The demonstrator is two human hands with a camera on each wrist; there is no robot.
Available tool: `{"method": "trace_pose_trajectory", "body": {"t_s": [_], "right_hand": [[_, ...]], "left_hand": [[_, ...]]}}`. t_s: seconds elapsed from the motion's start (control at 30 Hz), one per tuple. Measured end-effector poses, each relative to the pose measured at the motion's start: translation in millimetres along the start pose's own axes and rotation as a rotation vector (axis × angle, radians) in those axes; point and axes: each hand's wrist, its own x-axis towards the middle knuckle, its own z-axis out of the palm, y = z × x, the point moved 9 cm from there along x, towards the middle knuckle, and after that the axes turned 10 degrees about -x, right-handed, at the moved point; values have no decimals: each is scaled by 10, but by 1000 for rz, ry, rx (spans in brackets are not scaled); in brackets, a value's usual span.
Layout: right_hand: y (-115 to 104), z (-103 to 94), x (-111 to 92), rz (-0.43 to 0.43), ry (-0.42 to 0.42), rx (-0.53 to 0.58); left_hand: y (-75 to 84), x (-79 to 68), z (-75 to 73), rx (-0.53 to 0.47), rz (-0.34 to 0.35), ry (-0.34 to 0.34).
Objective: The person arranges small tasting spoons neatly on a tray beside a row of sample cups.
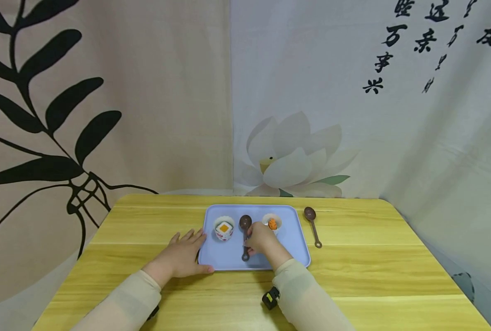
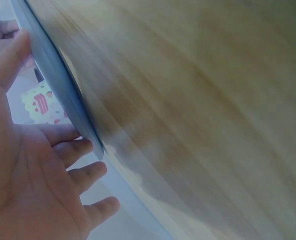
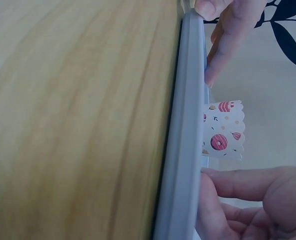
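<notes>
A light blue tray [image 1: 292, 239] lies on the table. My left hand [image 1: 184, 255] rests at its left front corner with fingers spread, thumb along the front edge; the left wrist view shows that palm [image 2: 32, 175] beside the rim. Over the tray's middle, my right hand [image 1: 264, 238] pinches the handle of a brown spoon [image 1: 245, 222], whose bowl points away from me. Left of the spoon stands a patterned paper cup [image 1: 223, 231] with a white and orange piece in it. Right of it, a second paper cup [image 1: 277, 217], partly behind my right hand, holds an orange piece [image 1: 272, 224].
Another brown spoon [image 1: 313, 225] lies on the wooden table [image 1: 361, 257], just right of the tray. Behind the table hangs a printed curtain [image 1: 179, 115]. A black wrist camera [image 1: 271, 298] sits under my right sleeve.
</notes>
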Motion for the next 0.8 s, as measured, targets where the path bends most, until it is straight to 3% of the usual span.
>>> {"method": "trace_pose_trajectory", "body": {"t_s": [0.47, 0.8], "right_hand": [[5, -8, -3, -11, 6, -9], [23, 7, -5, -14, -8, 64]], "left_hand": [[-10, 2, 10, 4, 1, -2], [38, -22, -30, -6, 7, 0]]}}
